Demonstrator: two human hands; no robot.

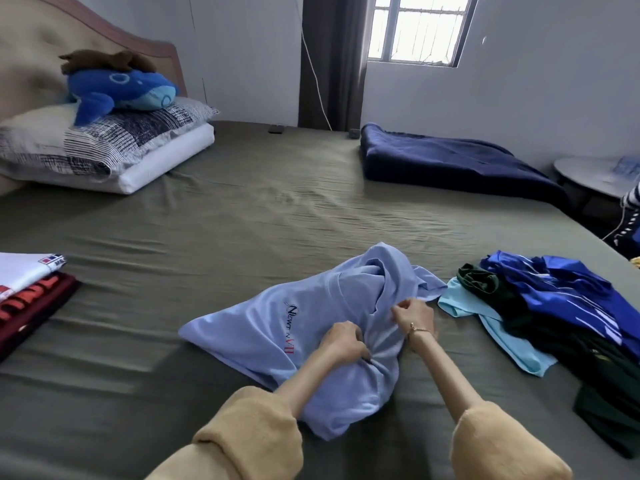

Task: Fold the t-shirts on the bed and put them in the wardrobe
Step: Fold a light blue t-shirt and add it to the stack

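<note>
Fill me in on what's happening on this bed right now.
A person is sorting out a light blue t-shirt on the bed. The left hand and right hand both grip bunched fabric near its middle; it is still crumpled, not folded. Folded shirts are stacked at the left edge, and a loose pile of unfolded shirts waits on the right.

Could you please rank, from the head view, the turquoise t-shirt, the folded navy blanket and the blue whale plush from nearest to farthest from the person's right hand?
From the right hand:
1. Turquoise t-shirt, just to its right, in the unfolded pile.
2. Folded navy blanket, far side of the bed, right.
3. Blue whale plush, on the pillows at far left.
</note>
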